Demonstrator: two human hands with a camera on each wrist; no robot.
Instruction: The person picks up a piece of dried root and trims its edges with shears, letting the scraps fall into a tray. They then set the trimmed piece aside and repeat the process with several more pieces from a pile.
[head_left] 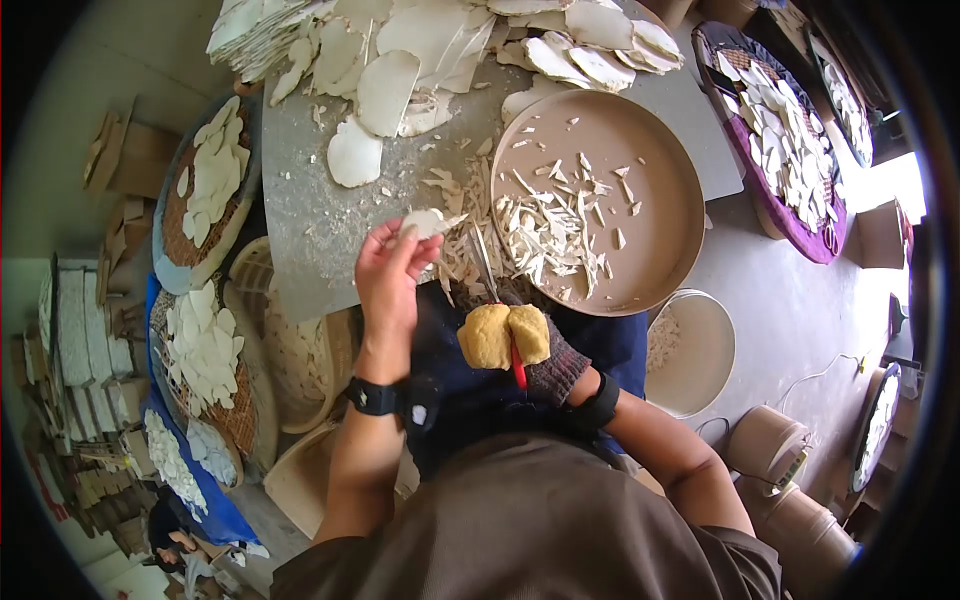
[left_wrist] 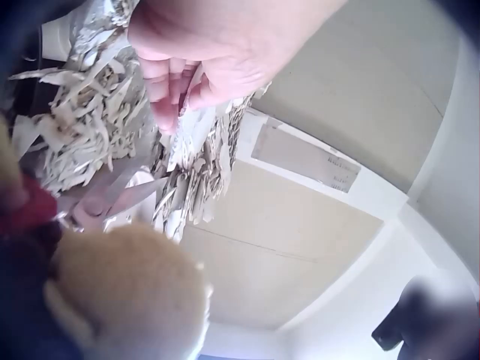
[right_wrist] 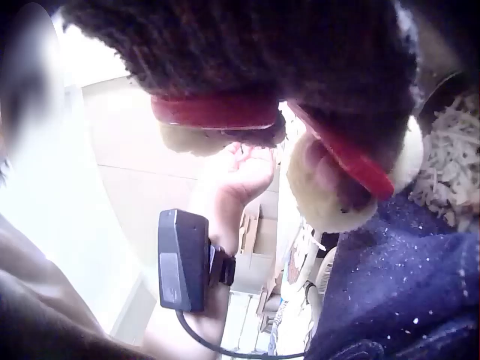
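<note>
In the head view my left hand (head_left: 388, 285) pinches a thin, pale dried slice (head_left: 424, 222) between thumb and fingers, above the table's near edge. My right hand (head_left: 556, 370), in a dark knitted glove, grips scissors (head_left: 483, 262) with red handles and thick yellow foam padding (head_left: 487, 338). Their blades point away from me, just right of the slice. From the left wrist, the scissor blades (left_wrist: 112, 201) show spread apart, below the bare left hand (left_wrist: 217, 49). The right wrist view has the glove (right_wrist: 247, 56) over the red handles (right_wrist: 214, 111).
A round brown tray (head_left: 650, 230) holds cut strips. Pale slices (head_left: 388, 90) are piled along the back of the metal table (head_left: 300, 220). Baskets of slices (head_left: 205, 335) stand at left, with a white bucket (head_left: 715, 345) at right.
</note>
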